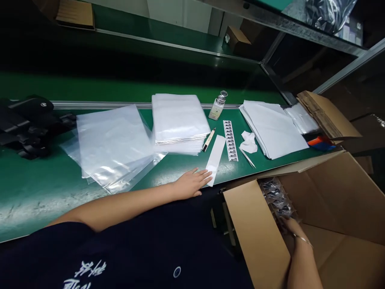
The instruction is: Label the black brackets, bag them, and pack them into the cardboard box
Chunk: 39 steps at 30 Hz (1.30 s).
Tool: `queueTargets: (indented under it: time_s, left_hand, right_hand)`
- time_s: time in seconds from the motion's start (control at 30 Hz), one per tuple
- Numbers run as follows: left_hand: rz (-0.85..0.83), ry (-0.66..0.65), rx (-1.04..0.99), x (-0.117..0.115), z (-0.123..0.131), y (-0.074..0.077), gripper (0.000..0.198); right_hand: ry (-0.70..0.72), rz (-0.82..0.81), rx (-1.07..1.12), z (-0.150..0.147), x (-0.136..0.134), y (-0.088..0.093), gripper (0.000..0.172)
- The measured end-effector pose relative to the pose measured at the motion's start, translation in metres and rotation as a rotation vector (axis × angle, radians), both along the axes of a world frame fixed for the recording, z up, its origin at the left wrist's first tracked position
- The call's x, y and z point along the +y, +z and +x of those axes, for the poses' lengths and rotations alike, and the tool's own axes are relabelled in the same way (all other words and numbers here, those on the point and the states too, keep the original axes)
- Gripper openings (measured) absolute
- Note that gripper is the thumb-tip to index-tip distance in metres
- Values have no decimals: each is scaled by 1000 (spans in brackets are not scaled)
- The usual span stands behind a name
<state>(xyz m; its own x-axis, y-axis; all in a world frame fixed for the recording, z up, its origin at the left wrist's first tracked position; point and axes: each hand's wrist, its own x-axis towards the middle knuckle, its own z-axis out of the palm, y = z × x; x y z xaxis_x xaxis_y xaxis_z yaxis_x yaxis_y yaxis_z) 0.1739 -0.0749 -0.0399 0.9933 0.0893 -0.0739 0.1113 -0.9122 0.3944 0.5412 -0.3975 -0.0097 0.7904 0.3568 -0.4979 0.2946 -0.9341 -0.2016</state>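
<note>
My left hand (192, 182) lies flat on the green table (45, 188) near its front edge, fingers stretched out, fingertips on the near end of a white paper strip (216, 156). My right hand (290, 226) reaches down into an open cardboard box (345, 208) at the lower right, beside several black parts wrapped in clear plastic (275, 196). Its fingers are hidden behind the box flap and the parts. A thin bracelet sits on that wrist.
On the table lie loose clear plastic bags (114, 144), a stack of white bags (177, 120), a pen (209, 139), a small bottle (218, 105), a label strip (230, 140), a white cloth (249, 141), tweezers (247, 157), white sheets (273, 126) and black parts (27, 124).
</note>
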Motion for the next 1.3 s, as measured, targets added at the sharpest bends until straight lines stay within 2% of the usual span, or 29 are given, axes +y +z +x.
queueTargets:
  time_s: [0.07, 0.1, 0.13, 0.2, 0.27, 0.3, 0.37, 0.4, 0.43, 0.53, 0.6, 0.63, 0.7, 0.77, 0.83, 0.93, 1.1, 1.2, 1.3]
  left_hand:
    - [9, -16, -89, -7, -24, -11, 55]
    - [6, -26, -145, -8, -36, -15, 49]
    - [-3, -30, -202, -8, -48, -17, 45]
    - [-37, -5, -310, -4, -64, -14, 39]
    - [-79, 70, -390, 1, -72, -6, 37]
    - [-98, 121, -415, 4, -73, -1, 37]
    - [-122, 191, -451, 7, -74, 10, 37]
    - [-127, 196, -470, 8, -75, 14, 37]
    - [-127, 186, -489, 8, -79, 17, 36]
    - [-114, 143, -507, 8, -104, 21, 33]
    - [-121, 239, -477, 9, -131, 20, 32]
    - [-129, 327, -455, 10, -146, 19, 32]
    - [-155, 534, -402, 14, -176, 18, 32]
    - [-217, 706, -351, 19, -201, 17, 33]
    - [-303, 842, -318, 24, -221, 17, 36]
    - [-399, 1019, -320, 29, -240, 19, 40]
    - [-574, 1148, -428, 32, -262, 27, 36]
    - [-688, 1310, -472, 30, -270, 29, 27]
    - [-749, 1405, -562, 32, -276, 26, 35]
  right_hand:
    - [-34, 108, 18, 4, -4, 25, 45]
    - [-67, 234, 78, -1, -4, 37, 45]
    - [-75, 365, 162, -13, -1, 48, 45]
    - [69, 519, 412, -53, 20, 59, 43]
    - [234, 530, 773, -112, 61, 53, 42]
    - [250, 555, 954, -144, 86, 45, 45]
    - [231, 592, 1297, -204, 137, 24, 59]
    - [170, 640, 1412, -230, 161, 13, 65]
    - [68, 695, 1474, -250, 182, 4, 62]
    - [-270, 909, 1338, -275, 231, -12, 47]
    - [-387, 1033, 1148, -268, 255, -12, 46]
    - [-395, 1067, 1068, -261, 265, -10, 46]
    - [-310, 1066, 972, -247, 282, -5, 45]
    - [-146, 989, 927, -242, 297, -2, 42]
    - [-10, 906, 898, -247, 310, -3, 42]
    - [97, 848, 883, -268, 324, -8, 42]
    - [227, 855, 865, -296, 340, -12, 40]
    - [265, 821, 874, -306, 347, -9, 38]
    - [302, 789, 883, -311, 351, -5, 39]
